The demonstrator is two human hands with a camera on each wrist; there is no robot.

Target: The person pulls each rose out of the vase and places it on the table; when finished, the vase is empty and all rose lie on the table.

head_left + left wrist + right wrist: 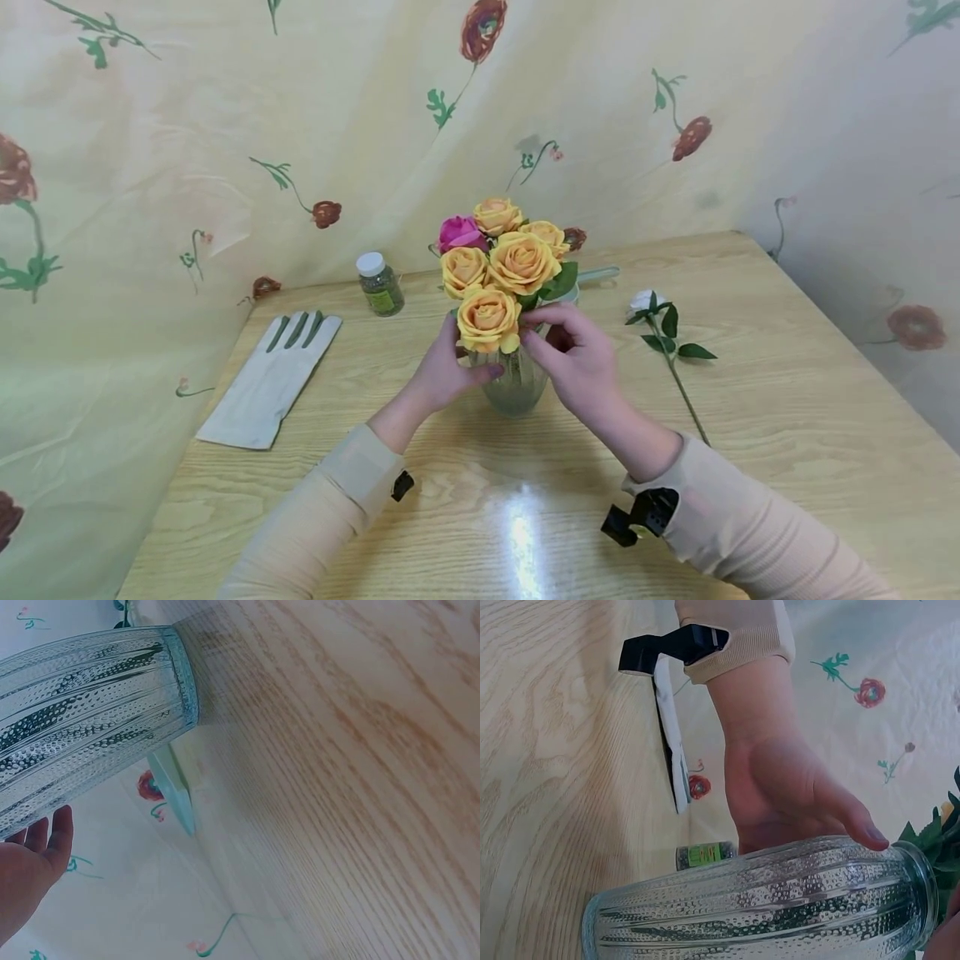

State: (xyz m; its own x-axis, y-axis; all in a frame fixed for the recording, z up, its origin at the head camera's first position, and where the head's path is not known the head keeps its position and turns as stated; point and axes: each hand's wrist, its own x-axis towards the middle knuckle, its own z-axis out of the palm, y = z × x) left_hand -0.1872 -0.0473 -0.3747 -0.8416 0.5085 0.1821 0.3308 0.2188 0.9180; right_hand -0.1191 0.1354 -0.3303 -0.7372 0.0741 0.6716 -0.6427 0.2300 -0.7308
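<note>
Head view has a ribbed glass vase [516, 392] upright on the wooden table [450, 533], nearer its far edge, filled with five yellow roses [522, 262] and one magenta rose [461, 234]. The left hand [441, 368] grips the vase near its rim, thumb in front. The right hand [581, 354] has thumb and index finger bent in below the blooms; whether they pinch a stem cannot be told. A work glove [262, 387] lies along the left edge, a white-lidded jar [381, 285] near the far edge, and a white rose [663, 340] toward the right edge.
</note>
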